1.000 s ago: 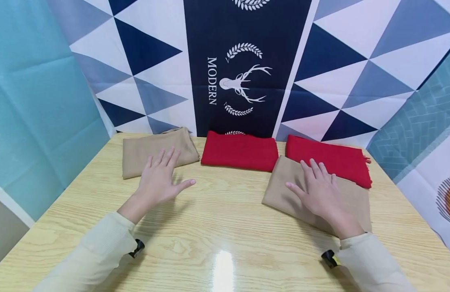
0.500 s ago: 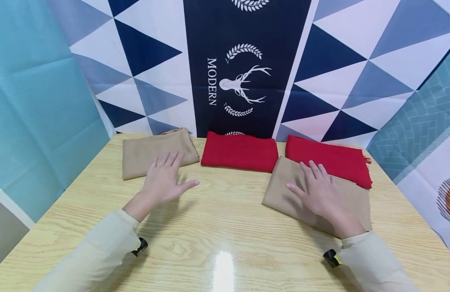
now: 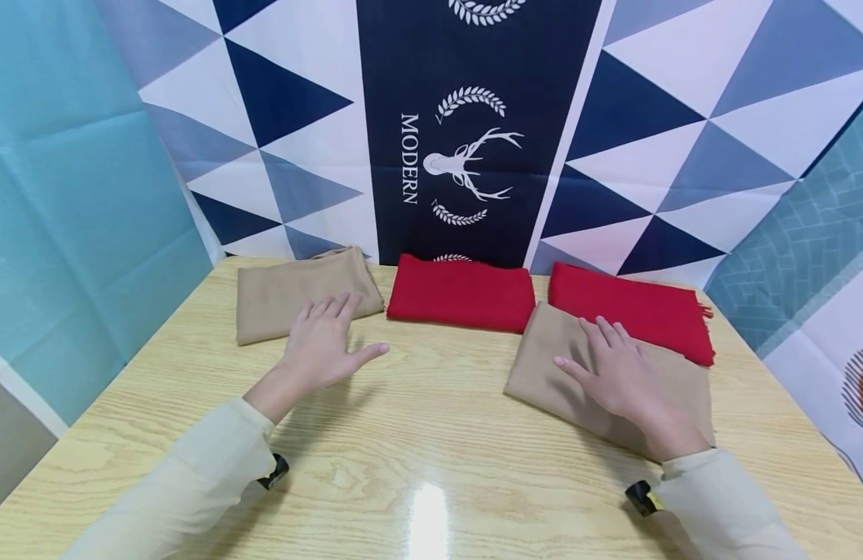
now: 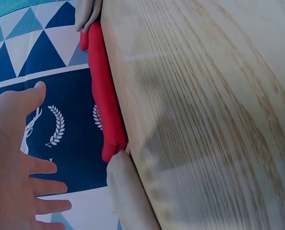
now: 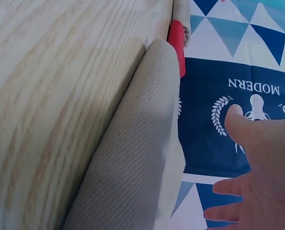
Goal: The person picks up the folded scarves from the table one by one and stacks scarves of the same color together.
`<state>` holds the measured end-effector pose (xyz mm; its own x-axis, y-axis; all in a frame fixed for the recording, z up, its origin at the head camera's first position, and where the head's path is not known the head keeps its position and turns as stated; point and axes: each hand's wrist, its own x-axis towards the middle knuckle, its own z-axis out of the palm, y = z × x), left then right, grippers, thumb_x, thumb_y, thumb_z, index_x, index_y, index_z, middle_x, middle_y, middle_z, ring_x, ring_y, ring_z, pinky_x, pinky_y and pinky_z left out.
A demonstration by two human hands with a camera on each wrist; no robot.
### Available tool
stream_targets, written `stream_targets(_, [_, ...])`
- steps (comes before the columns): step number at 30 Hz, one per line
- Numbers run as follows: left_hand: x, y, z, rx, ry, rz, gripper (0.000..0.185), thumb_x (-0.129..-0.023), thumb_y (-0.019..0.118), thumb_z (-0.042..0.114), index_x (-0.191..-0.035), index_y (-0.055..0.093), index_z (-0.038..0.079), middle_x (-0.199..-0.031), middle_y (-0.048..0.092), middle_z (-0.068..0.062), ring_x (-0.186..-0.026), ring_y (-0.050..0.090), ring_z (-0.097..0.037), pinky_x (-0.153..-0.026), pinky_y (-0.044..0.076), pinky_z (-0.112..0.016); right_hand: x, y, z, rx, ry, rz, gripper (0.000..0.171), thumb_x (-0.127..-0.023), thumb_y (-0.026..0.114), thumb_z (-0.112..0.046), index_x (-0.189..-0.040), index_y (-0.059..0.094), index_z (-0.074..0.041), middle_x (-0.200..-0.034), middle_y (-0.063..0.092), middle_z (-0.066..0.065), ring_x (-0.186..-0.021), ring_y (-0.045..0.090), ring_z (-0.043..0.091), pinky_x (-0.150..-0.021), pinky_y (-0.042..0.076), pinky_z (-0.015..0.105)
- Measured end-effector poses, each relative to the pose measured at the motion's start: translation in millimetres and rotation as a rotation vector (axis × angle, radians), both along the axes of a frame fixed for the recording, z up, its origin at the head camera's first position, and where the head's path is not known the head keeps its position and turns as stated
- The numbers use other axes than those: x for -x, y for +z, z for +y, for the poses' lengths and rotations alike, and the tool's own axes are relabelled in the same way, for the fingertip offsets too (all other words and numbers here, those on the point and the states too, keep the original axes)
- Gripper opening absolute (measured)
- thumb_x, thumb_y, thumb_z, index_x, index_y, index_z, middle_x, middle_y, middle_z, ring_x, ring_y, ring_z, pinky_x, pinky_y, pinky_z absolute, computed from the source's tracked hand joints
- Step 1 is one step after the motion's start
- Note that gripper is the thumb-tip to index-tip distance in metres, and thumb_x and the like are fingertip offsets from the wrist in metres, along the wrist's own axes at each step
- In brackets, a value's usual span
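- The head view takes in the whole tabletop point(image 3: 417, 404): a tan cloth point(image 3: 302, 292) at far left, a red cloth point(image 3: 462, 292) at the middle of the far edge, a second red cloth point(image 3: 634, 311) at far right, and a second tan cloth point(image 3: 543, 365) in front of it, overlapping its near edge.
- Only this view shows both hands at once, with cream sleeves point(image 3: 193, 490) and a small black device at each wrist.
- The left hand point(image 3: 326, 346) is spread flat, palm down, thumb out toward the centre; its fingertips reach the near edge of the far-left tan cloth. Whether it touches the wood or hovers just above cannot be told.
- The right hand point(image 3: 616, 369) lies palm down on the nearer tan cloth, fingers straight and slightly fanned, gripping nothing.
- The left wrist view, low along the wood, shows what the head view does not: the thickness of the folded red cloth point(image 4: 104, 105) and the rounded fold of a tan cloth point(image 4: 125, 191) beside it, with the left hand point(image 4: 13, 163) open and its fingers apart.
- The right wrist view shows the weave and rolled edge of the tan cloth point(image 5: 137, 158), a sliver of red cloth point(image 5: 176, 43) beyond, and the open right hand point(image 5: 257, 167).
- The backdrop point(image 3: 459, 132) reads "MODERN" with a deer head.
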<state>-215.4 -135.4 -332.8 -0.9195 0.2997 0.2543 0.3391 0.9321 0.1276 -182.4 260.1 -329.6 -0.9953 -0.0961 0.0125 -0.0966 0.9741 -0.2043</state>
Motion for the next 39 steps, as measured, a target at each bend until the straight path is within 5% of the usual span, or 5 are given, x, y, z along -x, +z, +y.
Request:
stream_targets(21, [3.6, -4.2, 18.9, -0.060, -0.012, -0.065, 0.085, -0.084, 0.055, 0.067, -0.141, 0.043, 0.005, -0.144, 0.049, -0.017, -0.133, 0.047, -0.036, -0.109, 0.037, -0.056, 0.2, 1.9, 16.7, -0.088, 0.021, -0.044, 0.096, -0.084, 0.058, -0.063, -0.149, 0.026, -0.001, -0.150, 0.025, 0.035, -0.135, 0.023, 0.056, -0.106, 0.024, 0.072])
stream_targets(30, [9.1, -8.4, 32.5, -0.159, -0.028, -0.175, 0.082, -0.084, 0.057, 0.065, -0.139, 0.046, 0.006, -0.139, 0.055, -0.014, -0.124, 0.056, -0.031, -0.095, 0.050, -0.049, -0.7, 4.0, 22.6, -0.090, 0.027, -0.069, 0.095, -0.083, 0.059, -0.062, -0.149, 0.028, -0.002, -0.147, 0.029, 0.035, -0.133, 0.027, 0.056, -0.104, 0.029, 0.071])
stream_targets(39, [18.6, -10.2, 37.1, -0.286, -0.031, -0.318, 0.081, -0.086, 0.057, 0.061, -0.142, 0.042, 0.003, -0.145, 0.047, -0.015, -0.135, 0.046, -0.032, -0.107, 0.042, -0.049, -2.1, 4.3, 24.9, -0.071, 0.037, -0.083, 0.095, -0.083, 0.062, -0.061, -0.148, 0.029, 0.000, -0.146, 0.033, 0.034, -0.132, 0.031, 0.054, -0.103, 0.033, 0.069])
